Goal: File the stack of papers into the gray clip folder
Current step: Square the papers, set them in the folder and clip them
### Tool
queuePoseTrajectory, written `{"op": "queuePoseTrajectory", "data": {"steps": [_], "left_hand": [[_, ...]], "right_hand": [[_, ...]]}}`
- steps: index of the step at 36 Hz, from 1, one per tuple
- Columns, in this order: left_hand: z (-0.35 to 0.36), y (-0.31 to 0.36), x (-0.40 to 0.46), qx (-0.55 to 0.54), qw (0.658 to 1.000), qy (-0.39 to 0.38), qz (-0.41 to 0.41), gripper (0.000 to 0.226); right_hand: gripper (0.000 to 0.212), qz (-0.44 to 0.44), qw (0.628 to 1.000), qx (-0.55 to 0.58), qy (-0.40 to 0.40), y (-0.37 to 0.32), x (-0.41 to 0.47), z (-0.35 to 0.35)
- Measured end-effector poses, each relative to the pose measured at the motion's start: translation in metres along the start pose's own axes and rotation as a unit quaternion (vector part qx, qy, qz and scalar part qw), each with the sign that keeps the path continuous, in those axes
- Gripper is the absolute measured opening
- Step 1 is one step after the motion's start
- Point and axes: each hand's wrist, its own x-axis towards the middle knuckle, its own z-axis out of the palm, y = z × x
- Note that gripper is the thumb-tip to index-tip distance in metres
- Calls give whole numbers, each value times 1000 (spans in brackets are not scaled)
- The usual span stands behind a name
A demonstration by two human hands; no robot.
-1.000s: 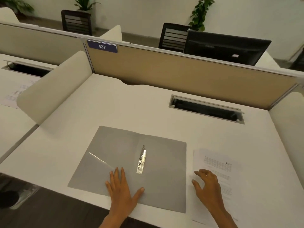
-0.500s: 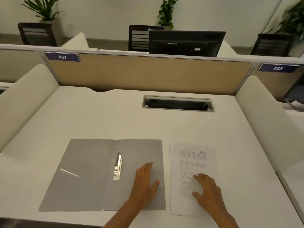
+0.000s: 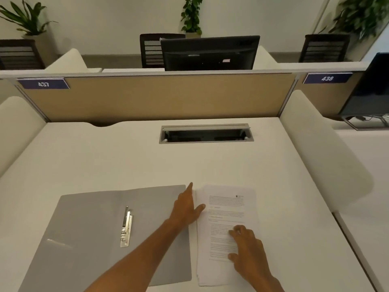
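Note:
The gray clip folder (image 3: 88,228) lies open and flat on the white desk (image 3: 126,161), its metal clip (image 3: 126,226) along the middle fold. Right beside it lies the stack of printed papers (image 3: 227,207), flat, with text facing up. My left hand (image 3: 186,206) reaches across the folder's right half, fingers stretched out, thumb touching the left edge of the papers. My right hand (image 3: 247,247) rests fingers spread on the lower part of the stack, pressing it down. Neither hand grips anything.
A cable slot (image 3: 205,133) is set in the desk behind the papers. Padded side dividers (image 3: 315,144) and a tan back partition (image 3: 160,95) enclose the desk. A black monitor (image 3: 210,52) stands beyond the partition, another monitor (image 3: 370,89) at right.
My left hand slid from the folder's lower middle up and right to the papers' left edge. My right hand stayed on the stack. The camera view swung right.

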Motion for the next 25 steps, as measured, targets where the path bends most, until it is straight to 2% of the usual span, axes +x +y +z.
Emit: {"op": "queuePoseTrajectory", "data": {"steps": [8, 17, 20, 25], "left_hand": [[5, 12, 18, 12, 1000, 1, 5, 111], [-2, 25, 38, -32, 998, -14, -45, 114], [-3, 28, 40, -67, 996, -18, -59, 105], [-5, 33, 35, -134, 986, -34, -96, 70]], "right_hand": [[74, -2, 1000, 3, -5, 2, 0, -4], [73, -16, 1000, 1, -10, 4, 2, -5], [73, -13, 1000, 6, -12, 4, 2, -6], [73, -26, 1000, 1, -10, 4, 2, -7]]}}
